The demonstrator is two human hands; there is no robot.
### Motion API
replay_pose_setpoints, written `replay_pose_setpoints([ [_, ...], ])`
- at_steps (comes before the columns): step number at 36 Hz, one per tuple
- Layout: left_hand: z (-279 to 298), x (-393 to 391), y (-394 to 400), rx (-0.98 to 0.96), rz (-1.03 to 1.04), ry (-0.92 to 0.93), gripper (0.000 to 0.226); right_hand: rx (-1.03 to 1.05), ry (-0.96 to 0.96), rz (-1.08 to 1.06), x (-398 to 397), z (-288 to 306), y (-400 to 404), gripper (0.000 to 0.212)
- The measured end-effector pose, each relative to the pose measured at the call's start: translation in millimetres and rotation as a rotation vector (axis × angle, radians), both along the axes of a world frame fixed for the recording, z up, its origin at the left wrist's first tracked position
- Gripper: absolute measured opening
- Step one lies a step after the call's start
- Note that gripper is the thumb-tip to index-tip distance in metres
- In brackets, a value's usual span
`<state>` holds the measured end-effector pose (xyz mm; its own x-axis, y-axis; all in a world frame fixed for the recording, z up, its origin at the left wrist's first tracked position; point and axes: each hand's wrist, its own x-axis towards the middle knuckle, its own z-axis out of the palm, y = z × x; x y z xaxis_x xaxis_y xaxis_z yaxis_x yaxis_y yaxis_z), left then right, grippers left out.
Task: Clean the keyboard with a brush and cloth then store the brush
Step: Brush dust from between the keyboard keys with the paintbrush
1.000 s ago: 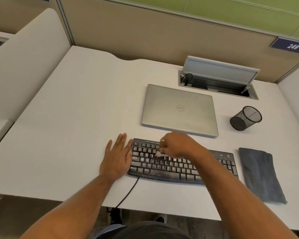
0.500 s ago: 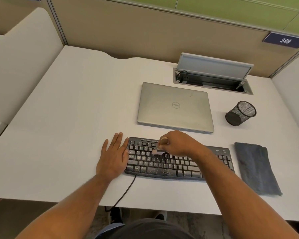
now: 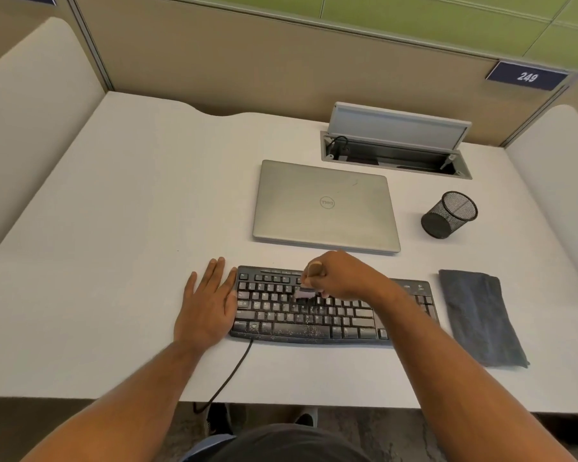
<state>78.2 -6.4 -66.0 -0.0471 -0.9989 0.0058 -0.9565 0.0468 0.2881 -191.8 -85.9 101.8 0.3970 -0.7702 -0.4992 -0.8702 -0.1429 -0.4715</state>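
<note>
Keyboard (image 3: 314, 311), long axis left to right along the desk (image 3: 114, 228) front edge, braced at its left end by the flat, straight-fingered left hand (image 3: 207, 308), while the right hand (image 3: 340, 278) grips the brush (image 3: 303, 292) on the upper-middle keys; dusty lower rows lie nearer the person, cloth (image 3: 480, 318) rightmost.

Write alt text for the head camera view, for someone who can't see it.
A person's right hand holds a small brush on a dusty black keyboard while the left hand lies flat at its left end. On the white desk are a closed laptop, a mesh pen cup and a folded grey cloth.
</note>
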Motion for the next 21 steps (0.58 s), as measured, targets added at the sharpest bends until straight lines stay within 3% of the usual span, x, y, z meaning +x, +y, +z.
replay_pose_setpoints([
  [14, -1.3, 0.6, -1.0, 0.022, 0.004, -0.009, 0.063, -0.054, 0.342, -0.006, -51.2, -1.9, -6.5, 0.015],
  [19, -2.1, 1.1, -0.3, 0.005, 0.003, 0.012, 0.061, 0.023, -0.015, -0.167, -44.2, 3.6, 6.0, 0.017],
  [21, -1.4, 0.9, -0.2, 0.006, 0.0, 0.012, 0.061, 0.017, -0.045, -0.177, -39.5, 1.3, 12.1, 0.016],
])
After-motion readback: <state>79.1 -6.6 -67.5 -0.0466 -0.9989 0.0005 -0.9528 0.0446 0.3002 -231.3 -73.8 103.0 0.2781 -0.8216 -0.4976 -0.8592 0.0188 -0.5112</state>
